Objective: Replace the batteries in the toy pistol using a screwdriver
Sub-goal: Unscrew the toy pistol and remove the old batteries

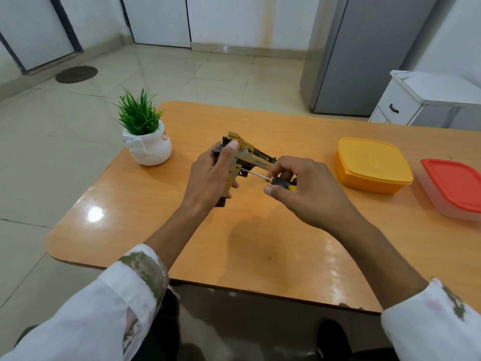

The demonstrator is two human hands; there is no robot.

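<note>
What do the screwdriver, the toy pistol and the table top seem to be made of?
Screwdriver: thin shiny shaft, likely metal; black and yellow handle, probably plastic or rubber. Toy pistol: looks like moulded plastic, matte yellow print over black. Table: glossy wood-grain top, bright reflections; probably laminate, not certain.

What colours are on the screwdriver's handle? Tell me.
Black with yellow ends, on the screwdriver in the right hand; head view.

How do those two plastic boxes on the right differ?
The yellow box is opaque yellow all over; the red-lidded box has a clear body under a red lid. The yellow box sits fully in view, nearer the toy pistol; the red-lidded box is cut off by the picture's edge. Both are closed, on the table.
</note>
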